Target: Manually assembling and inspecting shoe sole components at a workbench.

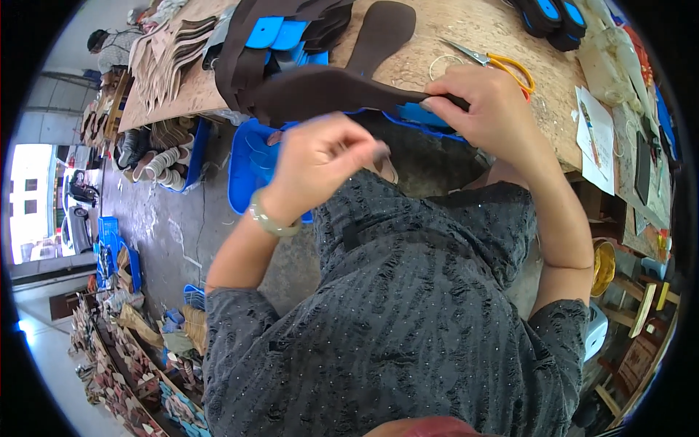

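Observation:
My right hand (494, 105) pinches the narrow end of a dark brown insole (317, 91) between thumb and fingers at the table's near edge. The insole stretches leftward, its broad end by a pile of similar dark pieces (244, 62). Just below it is my left hand (317, 164), slightly blurred, with curled fingers and the thumb against them. A small dark bit shows at that thumb's tip; I cannot make out what it is. Bright blue pads (277, 33) lie on the dark pile. Another dark insole (384, 33) rests flat beyond my hands.
Yellow-handled scissors (510, 69) lie open beside my right hand on the wooden table (466, 25). Paper with a pen (593, 138) is at the right. Beige cut pieces (164, 62) are stacked at the left. Under the edge stands a blue bin (240, 178).

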`<state>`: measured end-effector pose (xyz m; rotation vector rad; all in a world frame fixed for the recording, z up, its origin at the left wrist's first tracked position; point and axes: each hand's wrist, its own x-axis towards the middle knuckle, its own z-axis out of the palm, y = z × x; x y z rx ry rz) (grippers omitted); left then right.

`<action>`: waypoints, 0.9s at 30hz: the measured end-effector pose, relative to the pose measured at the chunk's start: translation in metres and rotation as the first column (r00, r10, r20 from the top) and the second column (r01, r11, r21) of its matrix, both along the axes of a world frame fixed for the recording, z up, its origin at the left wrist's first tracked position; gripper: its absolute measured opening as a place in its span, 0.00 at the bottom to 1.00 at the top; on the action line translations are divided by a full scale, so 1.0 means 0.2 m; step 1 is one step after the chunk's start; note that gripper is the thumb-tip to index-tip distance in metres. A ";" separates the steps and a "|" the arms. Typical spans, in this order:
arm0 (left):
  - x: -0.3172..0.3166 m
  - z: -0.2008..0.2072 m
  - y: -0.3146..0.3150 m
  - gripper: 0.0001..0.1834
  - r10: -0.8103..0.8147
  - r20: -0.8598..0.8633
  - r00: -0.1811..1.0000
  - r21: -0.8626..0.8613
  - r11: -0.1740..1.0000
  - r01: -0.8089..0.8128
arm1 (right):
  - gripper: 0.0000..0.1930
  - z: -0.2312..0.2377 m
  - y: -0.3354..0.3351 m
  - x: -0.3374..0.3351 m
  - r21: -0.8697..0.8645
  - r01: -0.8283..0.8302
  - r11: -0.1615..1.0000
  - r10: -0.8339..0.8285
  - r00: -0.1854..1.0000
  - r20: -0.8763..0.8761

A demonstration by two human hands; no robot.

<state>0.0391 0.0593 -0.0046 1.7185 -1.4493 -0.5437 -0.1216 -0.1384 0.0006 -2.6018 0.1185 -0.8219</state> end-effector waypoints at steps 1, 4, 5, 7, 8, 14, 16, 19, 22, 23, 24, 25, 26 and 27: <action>0.00 0.10 -0.05 0.10 0.026 0.418 0.908 -0.265 0.960 0.095 | 0.07 0.00 0.00 0.00 0.002 0.005 1.000 -0.005 1.000 -0.006; 0.04 0.16 -0.26 0.13 0.246 0.780 0.575 -0.452 0.858 0.246 | 0.07 0.01 0.06 0.07 -0.233 -0.015 0.972 0.001 0.998 -0.060; 0.06 0.13 -0.30 0.15 -0.047 0.754 0.655 -0.205 0.931 0.303 | 0.07 0.04 0.08 0.10 -0.234 -0.048 0.971 0.032 0.997 -0.072; 0.09 0.11 -0.35 0.16 -0.320 0.641 0.697 0.039 0.921 0.387 | 0.07 0.07 0.06 0.12 -0.242 -0.077 0.967 0.060 0.995 -0.078; 0.10 0.12 -0.37 0.16 -0.376 0.509 0.774 0.229 0.926 0.300 | 0.07 0.08 0.04 0.13 -0.166 -0.098 0.981 0.081 0.991 -0.108; 0.07 0.11 -0.44 0.15 -0.485 0.243 0.840 0.531 0.792 0.303 | 0.10 0.03 -0.12 0.08 0.492 -0.161 0.856 0.280 0.944 -0.177; 0.06 0.12 -0.44 0.15 -0.437 0.142 0.888 0.548 0.782 0.297 | 0.11 0.02 -0.16 0.03 0.655 -0.111 0.748 0.269 0.952 -0.145; 0.01 0.13 -0.41 0.15 -0.411 0.012 0.912 0.510 0.787 0.348 | 0.14 -0.04 -0.15 -0.03 0.891 -0.171 0.420 0.294 0.955 0.045; -0.02 0.18 -0.39 0.15 -0.370 -0.029 0.929 0.513 0.792 0.331 | 0.13 -0.06 -0.14 -0.06 0.911 -0.235 0.339 0.214 0.962 0.168; -0.03 0.17 -0.39 0.15 -0.351 -0.072 0.934 0.490 0.803 0.339 | 0.14 -0.06 -0.14 -0.07 0.905 -0.262 0.334 0.176 0.961 0.213; -0.03 0.17 -0.38 0.15 -0.352 -0.075 0.933 0.492 0.801 0.342 | 0.14 -0.06 -0.14 -0.07 0.897 -0.290 0.333 0.138 0.956 0.258; -0.04 0.17 -0.38 0.15 -0.336 -0.113 0.935 0.468 0.812 0.349 | 0.14 -0.06 -0.14 -0.07 0.899 -0.288 0.331 0.135 0.957 0.257; -0.04 0.16 -0.37 0.16 -0.321 -0.151 0.935 0.443 0.823 0.354 | 0.14 -0.06 -0.14 -0.08 0.893 -0.300 0.336 0.115 0.954 0.278; -0.03 0.15 -0.37 0.16 -0.322 -0.152 0.935 0.443 0.823 0.355 | 0.14 -0.06 -0.14 -0.07 0.885 -0.314 0.343 0.097 0.949 0.299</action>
